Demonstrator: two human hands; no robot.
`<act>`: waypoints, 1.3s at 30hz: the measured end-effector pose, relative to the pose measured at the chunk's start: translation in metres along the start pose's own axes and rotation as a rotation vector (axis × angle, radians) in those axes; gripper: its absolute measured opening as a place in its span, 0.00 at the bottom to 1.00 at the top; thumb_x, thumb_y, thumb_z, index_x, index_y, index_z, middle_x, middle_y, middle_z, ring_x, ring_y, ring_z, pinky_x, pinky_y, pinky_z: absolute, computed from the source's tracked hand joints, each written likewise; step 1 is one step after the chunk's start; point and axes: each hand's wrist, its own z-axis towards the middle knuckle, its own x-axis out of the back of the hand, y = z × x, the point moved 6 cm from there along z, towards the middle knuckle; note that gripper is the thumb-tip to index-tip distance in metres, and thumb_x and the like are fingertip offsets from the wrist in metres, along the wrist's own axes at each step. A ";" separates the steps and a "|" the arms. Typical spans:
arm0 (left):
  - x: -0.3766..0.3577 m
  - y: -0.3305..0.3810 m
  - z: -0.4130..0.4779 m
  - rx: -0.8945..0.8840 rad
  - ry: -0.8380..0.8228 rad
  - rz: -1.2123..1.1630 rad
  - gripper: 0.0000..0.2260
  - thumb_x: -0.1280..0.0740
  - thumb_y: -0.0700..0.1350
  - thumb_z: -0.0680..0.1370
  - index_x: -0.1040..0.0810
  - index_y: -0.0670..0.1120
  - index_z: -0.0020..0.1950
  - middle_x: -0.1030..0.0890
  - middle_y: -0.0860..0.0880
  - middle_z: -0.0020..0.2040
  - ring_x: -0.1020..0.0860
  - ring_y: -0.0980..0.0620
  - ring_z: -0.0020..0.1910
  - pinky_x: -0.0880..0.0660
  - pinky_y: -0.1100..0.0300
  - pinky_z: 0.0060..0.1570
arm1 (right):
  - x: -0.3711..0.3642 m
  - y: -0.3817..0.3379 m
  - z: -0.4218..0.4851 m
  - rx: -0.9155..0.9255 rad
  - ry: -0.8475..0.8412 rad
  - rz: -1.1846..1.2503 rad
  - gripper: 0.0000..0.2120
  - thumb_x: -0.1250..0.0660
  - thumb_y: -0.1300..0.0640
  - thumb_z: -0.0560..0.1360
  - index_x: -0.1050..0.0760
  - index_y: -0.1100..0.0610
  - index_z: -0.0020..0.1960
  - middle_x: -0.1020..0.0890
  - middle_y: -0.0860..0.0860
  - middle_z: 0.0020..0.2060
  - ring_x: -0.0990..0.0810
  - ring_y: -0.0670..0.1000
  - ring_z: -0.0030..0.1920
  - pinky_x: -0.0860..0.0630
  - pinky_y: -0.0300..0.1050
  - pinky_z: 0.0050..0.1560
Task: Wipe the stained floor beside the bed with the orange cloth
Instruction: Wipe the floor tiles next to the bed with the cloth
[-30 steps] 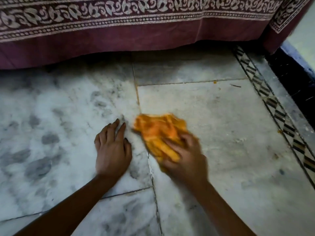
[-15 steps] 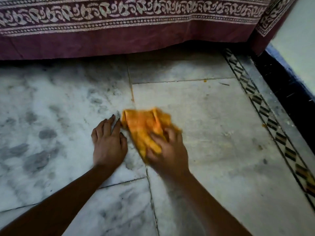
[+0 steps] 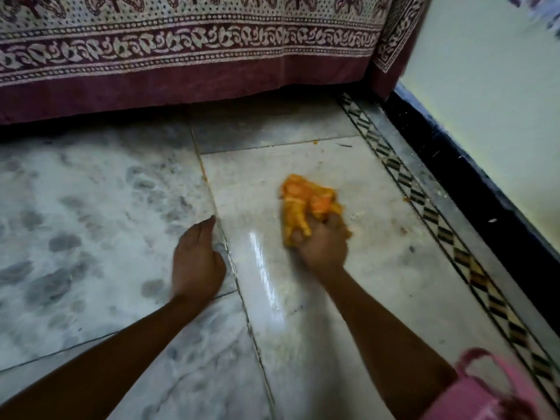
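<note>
Orange cloth (image 3: pixel 309 204), bunched, lies on the pale marble floor (image 3: pixel 378 268) beside the bed cover (image 3: pixel 181 56), gripped by the right hand (image 3: pixel 322 245). The left hand (image 3: pixel 197 262) rests flat, fingers straight, on the grey-mottled tile.

Crumpled orange cloth (image 3: pixel 306 201) bunched on pale marble floor (image 3: pixel 378 268), wet streak

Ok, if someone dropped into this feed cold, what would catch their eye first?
The bright orange cloth, bunched in the right hand on the pale marble floor, mid-frame. Then the maroon patterned bedsheet hanging across the top, and the left hand resting flat on the floor left of the cloth.
</note>
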 end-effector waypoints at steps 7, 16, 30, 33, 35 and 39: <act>0.038 0.081 0.032 -0.200 0.147 -0.185 0.27 0.47 0.37 0.68 0.30 0.42 0.67 0.25 0.41 0.63 0.30 0.40 0.61 0.33 0.49 0.61 | 0.005 0.001 -0.093 0.861 -0.284 -0.238 0.27 0.40 0.35 0.66 0.31 0.42 0.63 0.29 0.54 0.59 0.20 0.59 0.49 0.20 0.46 0.31; 0.056 0.163 0.048 -0.457 -0.284 -0.107 0.20 0.42 0.35 0.74 0.25 0.49 0.62 0.20 0.51 0.57 0.23 0.51 0.53 0.25 0.57 0.48 | 0.187 0.040 -0.020 0.629 -0.387 -0.814 0.23 0.43 0.40 0.77 0.39 0.42 0.71 0.27 0.46 0.63 0.25 0.48 0.60 0.30 0.40 0.48; 0.016 0.181 0.023 -0.548 -0.959 0.678 0.18 0.44 0.47 0.79 0.35 0.58 0.69 0.30 0.54 0.68 0.30 0.52 0.64 0.32 0.59 0.60 | 0.007 0.076 -0.084 0.471 -0.314 -0.239 0.31 0.42 0.36 0.66 0.31 0.45 0.66 0.31 0.57 0.61 0.26 0.65 0.55 0.22 0.60 0.45; -0.013 0.179 0.018 -0.564 -0.846 0.629 0.18 0.45 0.49 0.80 0.37 0.58 0.70 0.30 0.54 0.68 0.31 0.52 0.65 0.32 0.59 0.60 | 0.021 0.134 -0.100 0.606 -0.229 -0.127 0.29 0.38 0.36 0.63 0.28 0.44 0.62 0.26 0.54 0.54 0.24 0.58 0.45 0.23 0.48 0.39; -0.028 0.173 0.006 -0.604 -0.767 0.602 0.19 0.46 0.52 0.80 0.39 0.57 0.71 0.30 0.54 0.67 0.29 0.53 0.64 0.31 0.60 0.58 | 0.035 0.191 -0.090 0.586 -0.189 -0.120 0.28 0.36 0.37 0.63 0.29 0.43 0.62 0.26 0.54 0.54 0.23 0.58 0.43 0.24 0.45 0.34; -0.047 0.155 -0.012 -0.470 -0.747 0.385 0.27 0.54 0.61 0.73 0.33 0.57 0.69 0.26 0.56 0.64 0.26 0.54 0.61 0.29 0.59 0.57 | 0.041 0.275 -0.008 0.041 -0.037 -0.124 0.32 0.41 0.34 0.64 0.31 0.42 0.67 0.24 0.57 0.57 0.24 0.62 0.49 0.22 0.51 0.44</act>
